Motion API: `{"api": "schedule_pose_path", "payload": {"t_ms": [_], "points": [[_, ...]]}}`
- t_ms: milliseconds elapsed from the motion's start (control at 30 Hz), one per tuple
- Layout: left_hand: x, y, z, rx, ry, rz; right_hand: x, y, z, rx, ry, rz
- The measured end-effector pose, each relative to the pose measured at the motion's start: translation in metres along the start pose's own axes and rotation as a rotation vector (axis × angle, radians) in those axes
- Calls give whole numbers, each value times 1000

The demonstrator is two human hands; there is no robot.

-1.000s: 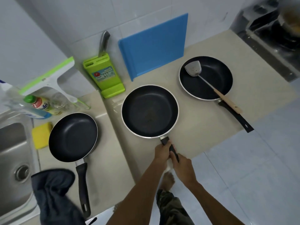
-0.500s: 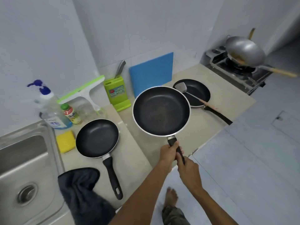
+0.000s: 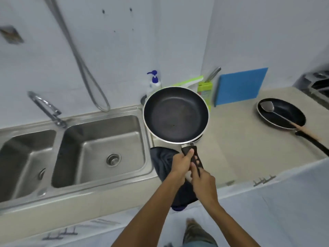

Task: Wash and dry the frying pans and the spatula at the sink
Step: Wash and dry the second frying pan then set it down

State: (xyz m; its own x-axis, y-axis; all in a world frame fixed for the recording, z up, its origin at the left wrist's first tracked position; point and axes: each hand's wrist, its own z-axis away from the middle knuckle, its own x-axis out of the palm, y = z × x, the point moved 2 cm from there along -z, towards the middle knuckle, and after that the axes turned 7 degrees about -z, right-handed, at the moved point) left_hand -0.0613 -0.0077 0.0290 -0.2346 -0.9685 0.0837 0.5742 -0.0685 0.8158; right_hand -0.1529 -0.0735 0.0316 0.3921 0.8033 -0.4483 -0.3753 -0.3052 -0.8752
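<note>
Just right of the sink, above the table, you hold the black non-stick frying pan with the silver rim (image 3: 175, 114) off the surface, its bowl facing up and its black handle (image 3: 193, 157) pointing toward you. Your left hand (image 3: 181, 164) is curled round the handle close to the pan, thumb along the top. Your right hand (image 3: 203, 179) grips the handle's end just behind it, and the two hands touch. Under your hands a dark blue cloth (image 3: 163, 161) lies on the beige stone table (image 3: 235, 139) and hangs over its front edge. To the left sits the double-basin stainless steel sink (image 3: 106, 113), with a curved chrome tap (image 3: 44, 106) at its back. Behind the held pan stand a white pump bottle with a blue top (image 3: 154, 81) and a green knife block (image 3: 205, 90), and a blue cutting board (image 3: 240, 86) leans on the wall. Well to the right, a second black frying pan (image 3: 288, 111) rests on the table, and a metal spatula with a wooden handle (image 3: 267, 106) lies in it.
</note>
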Motion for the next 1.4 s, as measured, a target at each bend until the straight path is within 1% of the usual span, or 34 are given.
{"api": "schedule_pose_path", "payload": {"t_ms": [133,200,233,267,367,467,533,567,667,733,800,900,967,1033,1067,1133,1167,1233,1300,1400], "points": [[-74,-8,12,0,156,41,68,-14,26,-17,-147,-60],[-106,-9,18,12,219,-24,98,-20,36,5,-236,-84],[-117,-12,22,11,224,-53,107,-21,38,31,-278,-89],[-131,-13,26,16,238,-66,117,-25,40,77,-332,-112],[-179,-13,23,35,298,-67,155,-48,38,295,-482,-198],[-215,-10,14,31,352,-91,194,-73,27,403,-575,-192],[-234,-11,6,7,376,-153,218,-83,18,481,-576,-191],[-242,-10,1,-6,382,-167,231,-84,11,472,-556,-156],[-259,-11,-15,-58,368,-193,259,-79,-1,325,-449,38],[-270,-12,-20,-60,371,-205,272,-74,-2,252,-438,107],[-281,-14,-22,-49,365,-229,284,-73,-5,204,-454,118],[-306,-7,-29,-85,310,-394,296,-80,-13,195,-493,158],[-343,1,-33,-134,300,-529,303,-79,-19,195,-485,227],[-403,17,-36,-199,354,-632,311,-75,-24,197,-461,273],[-437,29,-36,-236,417,-698,315,-75,-25,206,-460,281],[-505,55,-39,-266,596,-916,325,-73,-22,219,-463,306],[-533,69,-42,-241,662,-1016,329,-71,-20,200,-455,326],[-570,100,-54,-116,723,-1110,337,-70,-14,184,-429,337],[-587,125,-72,45,704,-1188,346,-70,-5,172,-421,326],[-595,150,-103,231,618,-1316,360,-73,8,155,-392,399]]}}
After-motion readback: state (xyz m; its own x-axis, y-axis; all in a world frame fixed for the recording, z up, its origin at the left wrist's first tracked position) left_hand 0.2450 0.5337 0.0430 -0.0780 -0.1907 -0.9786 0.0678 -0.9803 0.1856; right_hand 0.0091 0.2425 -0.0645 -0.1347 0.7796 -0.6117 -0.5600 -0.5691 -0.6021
